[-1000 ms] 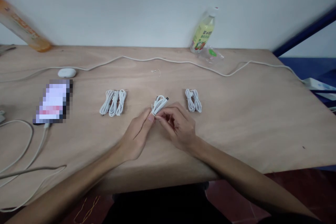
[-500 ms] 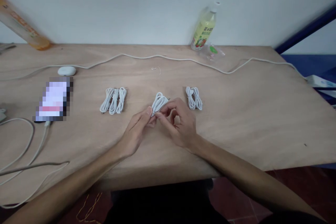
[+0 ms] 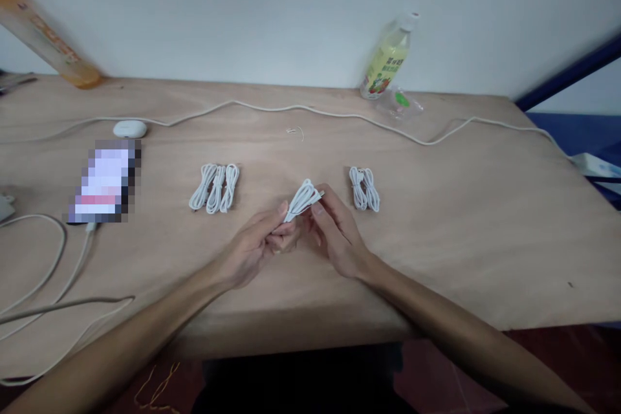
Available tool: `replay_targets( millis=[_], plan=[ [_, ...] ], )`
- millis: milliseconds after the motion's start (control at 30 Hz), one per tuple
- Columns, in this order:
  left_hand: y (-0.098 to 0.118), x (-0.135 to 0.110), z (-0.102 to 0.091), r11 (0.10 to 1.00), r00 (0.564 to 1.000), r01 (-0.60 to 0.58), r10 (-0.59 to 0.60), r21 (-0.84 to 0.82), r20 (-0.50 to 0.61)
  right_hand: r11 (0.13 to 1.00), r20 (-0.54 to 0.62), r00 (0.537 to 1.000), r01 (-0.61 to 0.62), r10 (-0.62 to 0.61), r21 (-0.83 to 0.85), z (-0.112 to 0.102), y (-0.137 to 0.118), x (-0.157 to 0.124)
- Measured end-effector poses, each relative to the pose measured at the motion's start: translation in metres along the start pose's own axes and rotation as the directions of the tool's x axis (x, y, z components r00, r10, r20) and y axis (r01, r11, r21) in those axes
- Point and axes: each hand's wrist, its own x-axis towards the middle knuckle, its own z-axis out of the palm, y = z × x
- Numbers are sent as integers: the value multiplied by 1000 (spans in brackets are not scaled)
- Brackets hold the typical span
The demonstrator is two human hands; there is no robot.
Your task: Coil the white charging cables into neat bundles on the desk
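In the head view, a coiled white cable (image 3: 303,198) is pinched near its lower end between the thumb and fingers of my left hand (image 3: 259,237). My right hand (image 3: 339,233) meets the bundle from the right, its thumb and forefinger closed at the cable's edge by a small plug tip. A thin strand runs from the bundle's lower end towards the right thumb; whether it is a tie or part of the cable I cannot tell. Left of my hands lie three coiled white cables (image 3: 214,188) side by side. To the right lie two more coils (image 3: 364,189).
A phone (image 3: 104,184) with a cord plugged in and a white earbud case (image 3: 129,129) lie at the left. A long white cord (image 3: 301,108) crosses the table's back. Bottles (image 3: 387,65) stand by the wall, with a plastic wrapper (image 3: 402,103) beside one. Thin scraps (image 3: 295,132) lie mid-table.
The held bundle has tilted to the right, and its plug tip shows more. My right thumb has moved from the bundle's lower end up to its right side. The view has shifted slightly.
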Motion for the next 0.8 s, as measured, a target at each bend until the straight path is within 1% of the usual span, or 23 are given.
replay_targets(
  millis=[67, 167, 333, 433, 500, 600, 700, 800],
  plan=[
    [-1, 1, -1, 1000, 1000, 5, -5, -15, -3, 1000, 11, 1000, -1, 0, 29, -1, -1, 0],
    [1, 2, -2, 999, 1000, 6, -6, -39, 8, 1000, 47, 999, 0, 0, -5, -3, -4, 1],
    [5, 3, -1, 996, 998, 61, -59, -69, 31, 999, 33, 998, -54, 54, 2, -5, -7, 3],
    [4, 3, -1, 992, 996, 91, -90, -89, 20, 1000, 55, 998, -21, 20, 11, -6, -6, 4],
    [2, 4, -1, 991, 996, 93, -93, -92, 7, 999, 87, 996, -25, 22, 23, -6, -5, 4],
    [1, 4, 0, 992, 997, 76, -78, -101, -9, 993, 140, 987, -94, 83, 74, -5, -6, 3],
    [0, 4, 1, 991, 997, 78, -79, -105, -12, 975, 165, 975, -173, 150, 138, -4, -6, 3],
    [0, 3, 1, 991, 996, 86, -89, -100, -25, 964, 177, 968, -207, 177, 165, -5, -6, 4]
  ],
)
